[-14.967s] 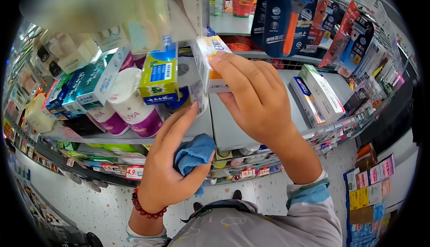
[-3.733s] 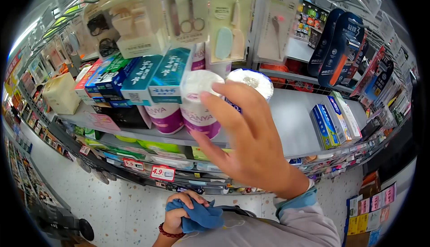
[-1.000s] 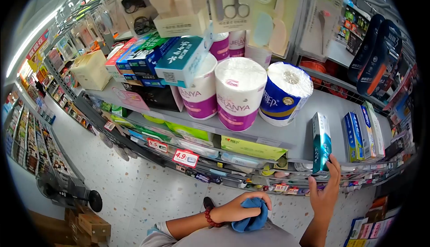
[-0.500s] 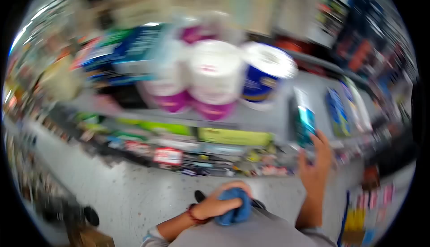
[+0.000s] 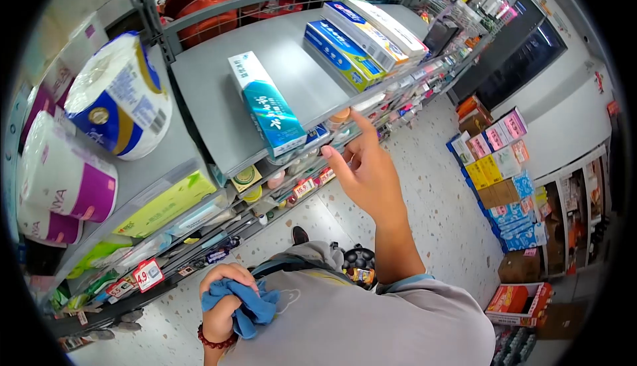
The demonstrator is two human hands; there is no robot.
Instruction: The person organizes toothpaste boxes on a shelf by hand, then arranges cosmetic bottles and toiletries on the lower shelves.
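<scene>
My left hand (image 5: 225, 300) is closed around a crumpled blue cloth (image 5: 249, 303) near my waist. My right hand (image 5: 365, 170) is raised at the shelf's front edge, thumb and index finger apart, with nothing between them. Left of it, a teal and white box (image 5: 267, 104) lies on the grey shelf (image 5: 206, 87), its near end at the front edge. Further right on the same shelf, a blue and yellow box (image 5: 345, 54) lies beside a blue and white box (image 5: 365, 34) and a white and green box (image 5: 385, 24).
A blue and white paper roll (image 5: 119, 101) and white and purple rolls (image 5: 70, 167) stand on the shelf at left. Goods and price tags (image 5: 148, 274) line the lower shelves. Stacked packs (image 5: 491, 160) and an orange carton (image 5: 519, 303) are on the floor at right.
The view has swung right, so the rolls now stand at the far left. My right hand has come away from the teal box. My left hand still holds the cloth.
</scene>
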